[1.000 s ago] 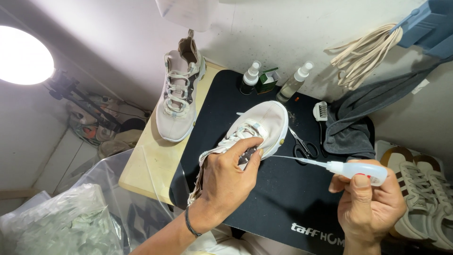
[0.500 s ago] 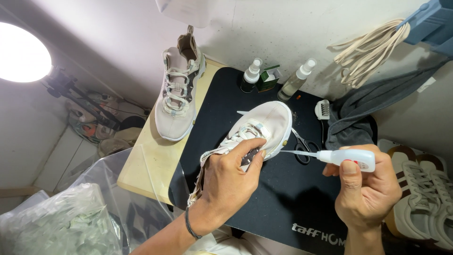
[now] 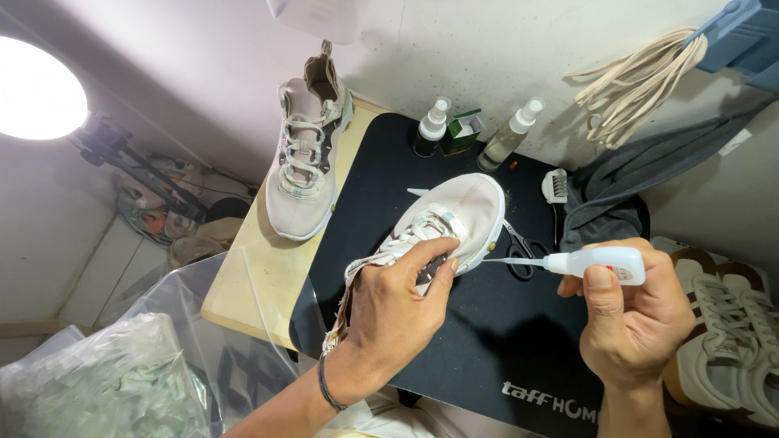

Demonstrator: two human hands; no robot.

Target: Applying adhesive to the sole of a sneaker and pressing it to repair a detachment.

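Observation:
My left hand (image 3: 396, 310) grips a white sneaker (image 3: 456, 212) by its laced upper and holds it over a black mat (image 3: 495, 324). My right hand (image 3: 633, 316) holds a small white glue bottle (image 3: 599, 263). Its long thin metal nozzle points left, and the tip touches the sneaker's side by the sole. The matching sneaker (image 3: 307, 152) stands on a pale wooden board (image 3: 253, 284) at the far left.
Two spray bottles (image 3: 430, 126) (image 3: 511, 133) and a small green box (image 3: 461, 131) stand at the mat's far edge. Scissors (image 3: 519, 246) and a small brush (image 3: 555, 186) lie near a grey cloth (image 3: 617, 203). Laces (image 3: 641, 81) hang at upper right. Another shoe (image 3: 730, 341) sits right.
My right hand has moved the glue bottle left, bringing the nozzle tip to the sneaker's side. My left hand keeps its hold on the sneaker.

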